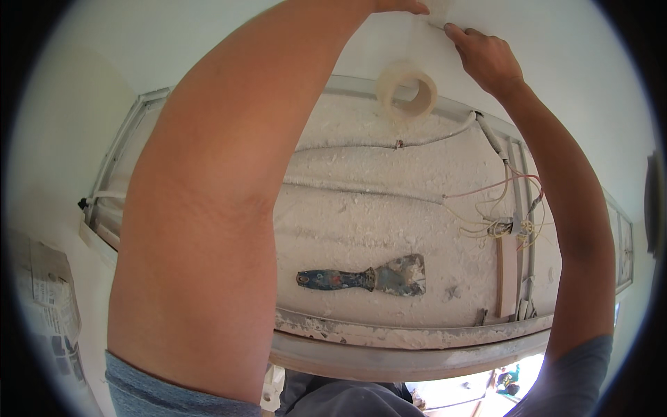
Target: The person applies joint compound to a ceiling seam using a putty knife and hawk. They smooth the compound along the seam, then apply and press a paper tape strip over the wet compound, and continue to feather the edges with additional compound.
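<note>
The person's right hand [486, 59] reaches up to a white surface [563, 62], its fingers curled close together beside a thin pale edge; whether they are clamped on it cannot be told. The left hand [403, 5] is mostly cut off by the upper border, so the state of its fingers cannot be told. Just below the hands, a roll of tape [386, 89] overlaps the far rim of a plaster-spattered panel [361, 222], where a putty knife [361, 278] lies near loose wires [526, 228].

Renovation site, loose wires [526, 228], crusted scraper [361, 279]
</note>
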The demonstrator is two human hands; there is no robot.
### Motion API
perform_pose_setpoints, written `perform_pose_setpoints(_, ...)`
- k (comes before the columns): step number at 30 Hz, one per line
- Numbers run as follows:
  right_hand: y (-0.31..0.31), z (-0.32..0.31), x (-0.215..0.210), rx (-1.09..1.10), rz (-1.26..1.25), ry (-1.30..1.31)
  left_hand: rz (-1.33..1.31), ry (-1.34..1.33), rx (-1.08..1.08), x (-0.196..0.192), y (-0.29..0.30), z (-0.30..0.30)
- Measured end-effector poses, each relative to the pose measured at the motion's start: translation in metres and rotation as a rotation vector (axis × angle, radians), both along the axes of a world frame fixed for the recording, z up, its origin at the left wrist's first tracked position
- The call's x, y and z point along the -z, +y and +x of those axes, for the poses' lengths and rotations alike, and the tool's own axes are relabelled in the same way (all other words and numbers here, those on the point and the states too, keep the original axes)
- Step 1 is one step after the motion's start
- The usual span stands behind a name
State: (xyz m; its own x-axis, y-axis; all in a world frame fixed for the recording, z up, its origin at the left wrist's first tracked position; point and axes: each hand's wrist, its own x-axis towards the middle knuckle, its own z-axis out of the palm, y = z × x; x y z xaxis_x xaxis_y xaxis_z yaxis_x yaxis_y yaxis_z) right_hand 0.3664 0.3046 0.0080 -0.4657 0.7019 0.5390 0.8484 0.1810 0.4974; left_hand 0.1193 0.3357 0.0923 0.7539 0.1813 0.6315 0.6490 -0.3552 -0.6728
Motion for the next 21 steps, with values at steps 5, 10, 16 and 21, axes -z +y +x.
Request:
perform_pose_setpoints(5,-0.008,0.006,-0.001,-0.045,0.012,0.047,0.168,-0.032,0.014,-0.002,-0.001,0.001)
perform_pose_setpoints(10,-0.018,0.013,-0.002,0.099,-0.079,0.137,-0.025,0.023,-0.016,-0.003,-0.004,0.0)
perform_pose_setpoints(16,-0.045,0.007,-0.001,0.04,-0.067,0.25,-0.084,-0.011,0.058,-0.003,-0.002,-0.001)
perform_pose_setpoints(21,-0.036,-0.015,0.007,-0.101,0.003,0.236,-0.091,-0.053,0.166,0.0,0.009,0.003)
